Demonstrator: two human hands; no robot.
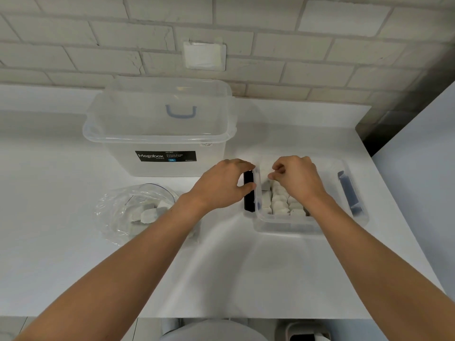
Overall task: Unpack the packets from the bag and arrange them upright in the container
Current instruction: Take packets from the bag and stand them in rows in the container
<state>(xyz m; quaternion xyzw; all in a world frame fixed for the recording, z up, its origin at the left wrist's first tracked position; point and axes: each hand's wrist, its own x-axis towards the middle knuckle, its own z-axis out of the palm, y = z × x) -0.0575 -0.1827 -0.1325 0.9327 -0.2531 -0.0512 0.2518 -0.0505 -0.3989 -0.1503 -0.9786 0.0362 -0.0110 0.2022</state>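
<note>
A small clear container sits on the white counter at the right, with a black clip on its left end and a blue clip on its right. Several white packets stand upright in rows inside it. My left hand grips the container's left end at the black clip. My right hand is over the container with its fingers curled and pinches a white packet near the far left corner. A crumpled clear plastic bag lies at the left with a few more white packets in it.
A large clear Megabox storage bin with a blue handle stands behind the bag, close to the brick wall. The counter ends at a front edge near me and at a dark gap on the right.
</note>
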